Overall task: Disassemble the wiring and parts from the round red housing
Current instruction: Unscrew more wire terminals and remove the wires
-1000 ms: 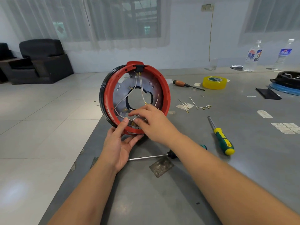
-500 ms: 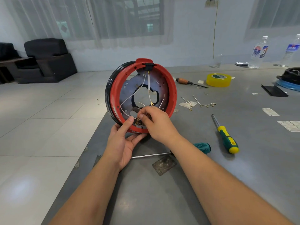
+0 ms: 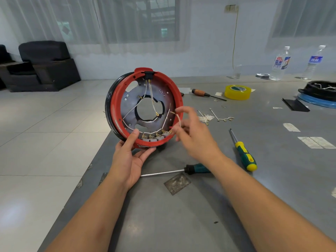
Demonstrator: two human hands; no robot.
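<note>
Single head-worn wide-angle cam, looks forward and down along both forearms over the grey surface (image 3: 181, 224). Close range: the red housing (image 3: 116, 113) sits mid-frame, near the surface's left edge. Upper frame catches the tiled floor (image 3: 45, 124), curtained windows (image 3: 138, 19), far wall. No second view, nothing shared.

Left hand (image 3: 130, 157) grips red housing (image 3: 116, 113) at 6 o'clock, upright; right hand (image 3: 195, 135) pinches white wire (image 3: 179, 119) at 3 o'clock.
</note>
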